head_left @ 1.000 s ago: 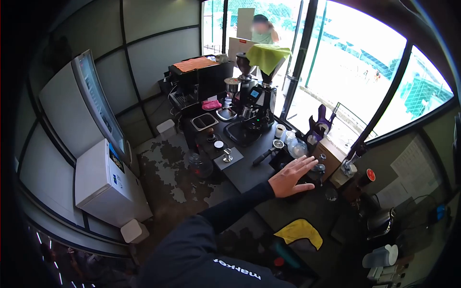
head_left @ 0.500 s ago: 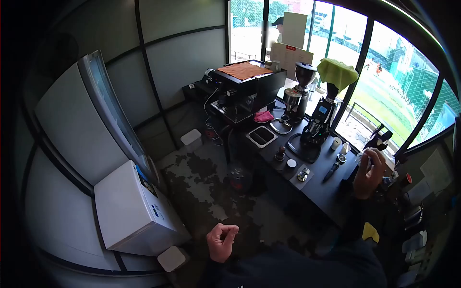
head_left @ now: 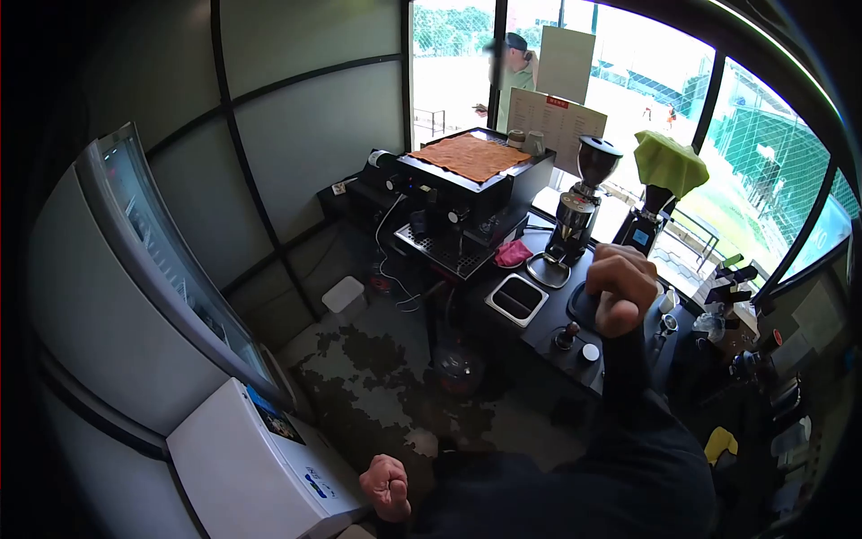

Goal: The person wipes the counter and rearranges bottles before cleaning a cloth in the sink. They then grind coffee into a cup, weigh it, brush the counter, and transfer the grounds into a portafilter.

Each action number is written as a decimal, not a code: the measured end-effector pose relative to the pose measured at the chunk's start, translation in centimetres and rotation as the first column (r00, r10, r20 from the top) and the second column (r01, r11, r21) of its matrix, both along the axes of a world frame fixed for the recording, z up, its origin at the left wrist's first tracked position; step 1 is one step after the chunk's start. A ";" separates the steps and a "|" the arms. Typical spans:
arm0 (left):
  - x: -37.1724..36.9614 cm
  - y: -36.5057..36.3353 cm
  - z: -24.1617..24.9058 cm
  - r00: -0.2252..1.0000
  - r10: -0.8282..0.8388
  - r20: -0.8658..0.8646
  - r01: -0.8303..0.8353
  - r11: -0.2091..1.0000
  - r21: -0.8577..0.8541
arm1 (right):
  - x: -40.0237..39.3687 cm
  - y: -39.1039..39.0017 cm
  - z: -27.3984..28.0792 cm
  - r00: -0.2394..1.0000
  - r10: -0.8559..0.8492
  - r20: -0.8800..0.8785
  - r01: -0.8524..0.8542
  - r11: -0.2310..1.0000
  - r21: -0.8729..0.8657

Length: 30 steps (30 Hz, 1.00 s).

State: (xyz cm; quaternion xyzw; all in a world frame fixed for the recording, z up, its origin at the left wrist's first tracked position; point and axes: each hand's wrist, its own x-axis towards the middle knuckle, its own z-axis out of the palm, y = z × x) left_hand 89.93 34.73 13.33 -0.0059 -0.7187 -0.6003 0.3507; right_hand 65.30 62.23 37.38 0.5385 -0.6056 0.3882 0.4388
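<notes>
Floor (head_left: 359, 395), lower centre of the frame, shows dark patches; if wet, they could cause a slip. White freezer (head_left: 247, 467), lower left, sits near the left hand (head_left: 386, 488), curled into a fist, nothing showing inside. Counter (head_left: 537, 334), right of centre, carries the grinder (head_left: 641, 229) behind the right hand (head_left: 623, 289), fingers bent; I cannot tell whether they hold anything. A careless forward sweep could bump it, or the tamper (head_left: 566, 338) by the near edge. Open room lies between freezer and counter.
</notes>
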 end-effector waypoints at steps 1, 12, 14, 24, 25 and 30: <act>-1.5 -1.9 -0.3 0.999 0.005 -0.052 -0.007 0.999 -0.045 | -1.2 -2.9 0.6 0.995 0.049 0.092 -0.048 0.999 -0.010; -12.0 -12.1 1.8 0.989 -0.135 0.055 0.134 0.991 0.025 | -35.4 -29.8 -0.1 -0.414 -0.091 0.906 0.016 0.994 0.107; -13.6 -13.6 2.0 0.971 -0.189 -0.149 0.168 0.975 -0.146 | -41.0 -29.7 -2.8 -0.541 0.060 0.839 0.009 0.998 -0.066; -7.4 -20.6 -2.4 0.829 -0.559 0.032 0.441 0.687 0.577 | -37.3 -34.7 -2.1 -0.563 -0.021 0.826 0.011 0.999 0.032; -7.6 -20.5 -2.4 0.832 -0.554 0.037 0.448 0.709 0.544 | -36.1 -34.8 -1.5 -0.554 -0.059 0.830 -0.027 0.998 0.053; -12.3 -22.2 1.4 0.931 -0.358 -0.068 0.354 0.844 0.402 | -18.9 -36.3 -4.1 0.327 -0.188 0.926 -0.307 0.906 0.292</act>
